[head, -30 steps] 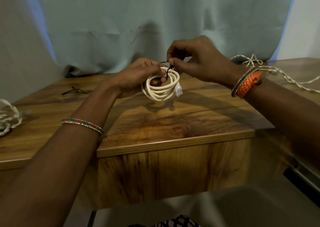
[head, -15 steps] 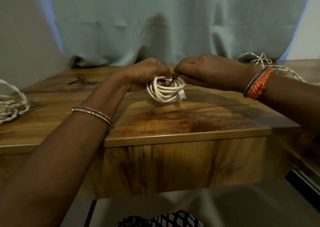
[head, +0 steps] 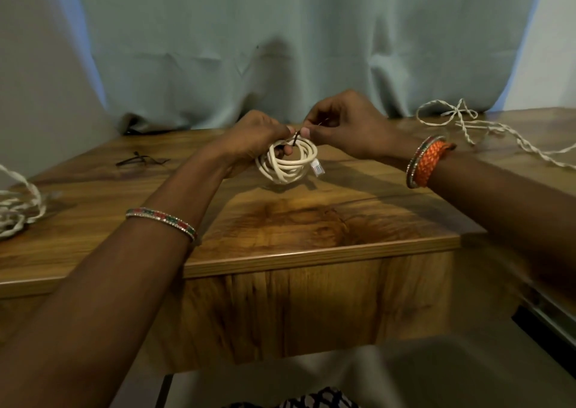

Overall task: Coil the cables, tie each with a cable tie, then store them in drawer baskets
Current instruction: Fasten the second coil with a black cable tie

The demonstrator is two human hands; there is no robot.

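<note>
Where the table (head: 311, 251) edge runs nearest the viewer, both forearms reach over it toward 12 o'clock. Left hand (head: 252, 139): fingers curled through and around the coil (head: 286, 164), a cream cable wound into loops and held at table centre, its plug hanging at the coil's 3 o'clock. Right hand (head: 346, 127): fingertips pinching the tie (head: 296, 136), a thin dark strand crossing the coil's top. Farther off, spare ties (head: 140, 159) at 10 o'clock; twisted cords at 9 o'clock (head: 21, 208) and 2 o'clock (head: 486, 130); curtain (head: 280, 49) behind.
</note>
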